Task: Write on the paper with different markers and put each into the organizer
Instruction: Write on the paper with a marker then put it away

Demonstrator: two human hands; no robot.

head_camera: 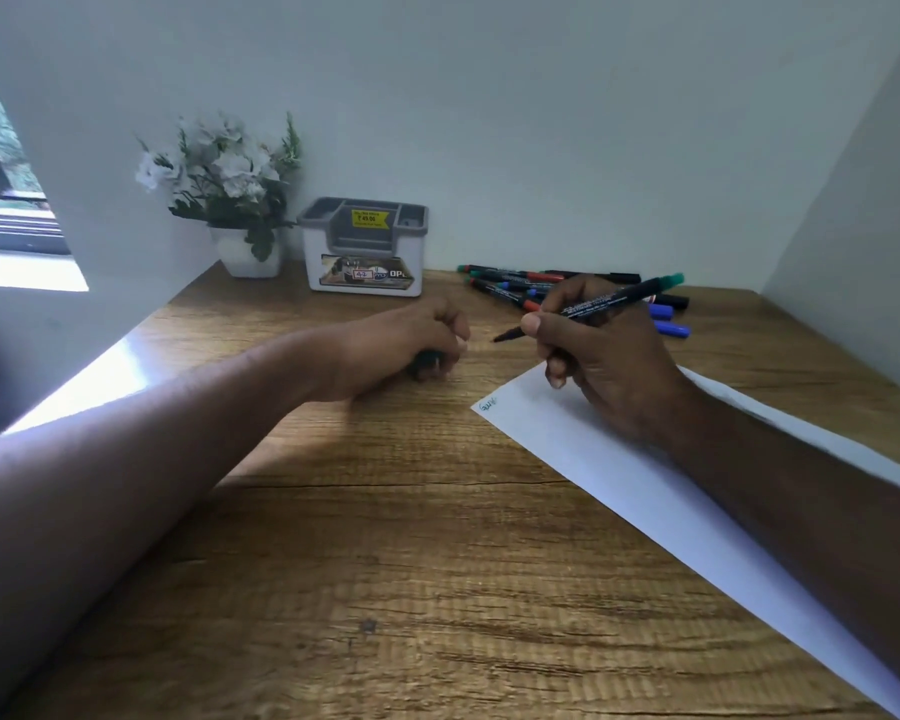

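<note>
My right hand [601, 350] grips an uncapped green-ended marker [614, 298], its tip pointing left above the table, just off the paper's far corner. The white paper [619, 459] lies diagonally under my right forearm, with a small green scribble [488, 405] at its near-left corner. My left hand [411, 340] rests on the table with its fingers curled round a small dark thing [427, 362], probably the marker's cap. The white and grey organizer [365, 246] stands at the back against the wall; nothing shows inside it. Several capped markers [536, 283] lie in a heap behind my right hand.
A white pot of artificial flowers [230, 200] stands left of the organizer. White walls close the desk at the back, left and right. The wooden tabletop [385, 537] stretches between my arms toward me.
</note>
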